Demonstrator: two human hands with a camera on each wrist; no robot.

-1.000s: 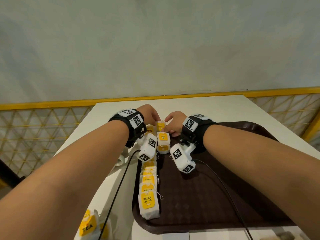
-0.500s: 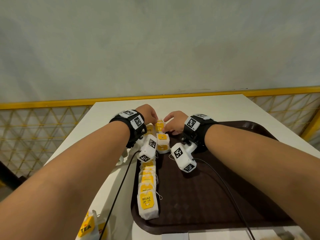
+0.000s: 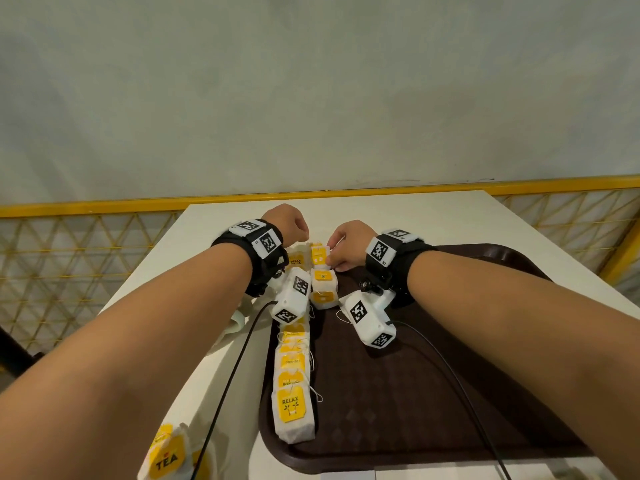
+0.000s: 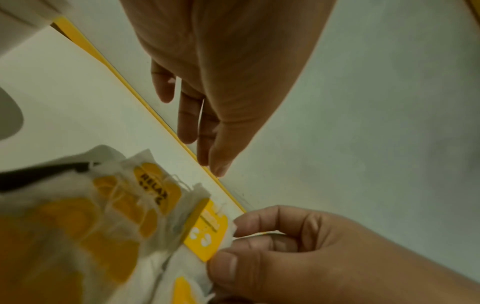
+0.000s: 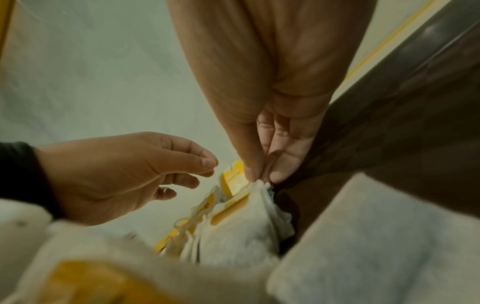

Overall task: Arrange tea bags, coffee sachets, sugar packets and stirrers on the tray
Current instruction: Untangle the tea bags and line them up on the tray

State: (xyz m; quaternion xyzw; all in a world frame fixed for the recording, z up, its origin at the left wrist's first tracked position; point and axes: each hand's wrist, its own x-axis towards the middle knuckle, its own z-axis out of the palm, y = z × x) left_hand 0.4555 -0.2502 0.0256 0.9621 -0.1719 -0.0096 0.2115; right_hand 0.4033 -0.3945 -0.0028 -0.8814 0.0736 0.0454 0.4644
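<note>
The head camera is looking forward and down over both forearms at the bench [image 3: 398, 216]. Each wrist camera is peering close along its palm, both sharing the far tea bags [image 4: 207, 230] between the hands.

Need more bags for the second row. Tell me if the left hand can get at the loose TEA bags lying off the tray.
Probably yes: the left hand holds nothing, and the TEA bags lie on bare table beside its forearm.

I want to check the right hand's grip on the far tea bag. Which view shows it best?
The left wrist view: the right hand pinches the far tea bag by its edge. The right wrist view shows only the pinching fingertips; the head view shows the knuckles, hiding the grip.
</note>
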